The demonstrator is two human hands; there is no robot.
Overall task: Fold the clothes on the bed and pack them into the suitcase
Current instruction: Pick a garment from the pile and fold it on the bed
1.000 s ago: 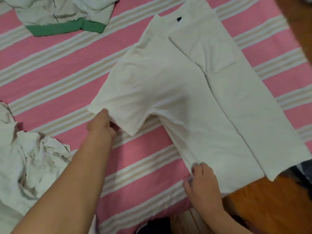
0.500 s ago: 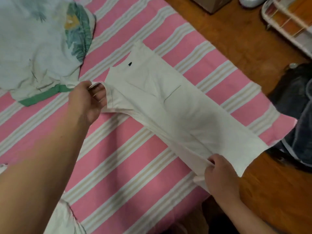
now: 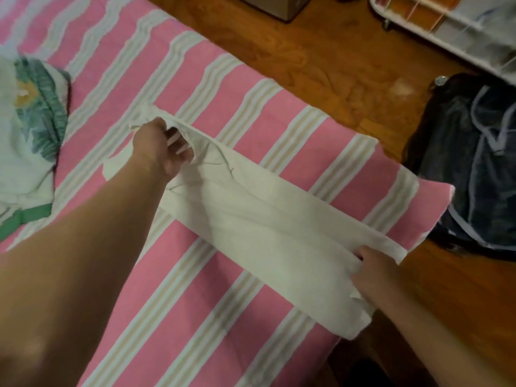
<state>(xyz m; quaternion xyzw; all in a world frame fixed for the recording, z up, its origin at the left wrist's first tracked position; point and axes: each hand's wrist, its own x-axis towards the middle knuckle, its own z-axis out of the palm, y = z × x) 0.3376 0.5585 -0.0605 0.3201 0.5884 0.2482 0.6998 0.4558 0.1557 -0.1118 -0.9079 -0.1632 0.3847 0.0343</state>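
Since half a second ago I see the white T-shirt (image 3: 268,233) folded further in on itself: the side panel my left hand (image 3: 159,148) was lifting now lies over the middle, so the shirt is a long narrow band running diagonally toward the bed's near right corner. The view has also swung a little, bringing more of the floor on the right into sight.

My left hand grips the shoulder end of the shirt, fingers curled into the bunched cloth, with one sleeve tip poking out beside my wrist. My right hand (image 3: 374,277) holds the hem end, fingers curled around the fabric where it hangs just over the bed's right edge. Between the two hands the shirt lies flat on the pink striped bedspread (image 3: 212,317), a soft crease running along its length.

At the bed's left edge lies a pale garment with a leaf print and green trim (image 3: 30,141), well apart from the white shirt and untouched.

On the wooden floor (image 3: 321,68) beside the bed's right edge lies a dark bag with grey trim (image 3: 474,169); I cannot tell whether it is the suitcase. A white wire rack (image 3: 446,26) stands beyond it at the upper right, and the corner of a brown box (image 3: 279,5) shows at the top.
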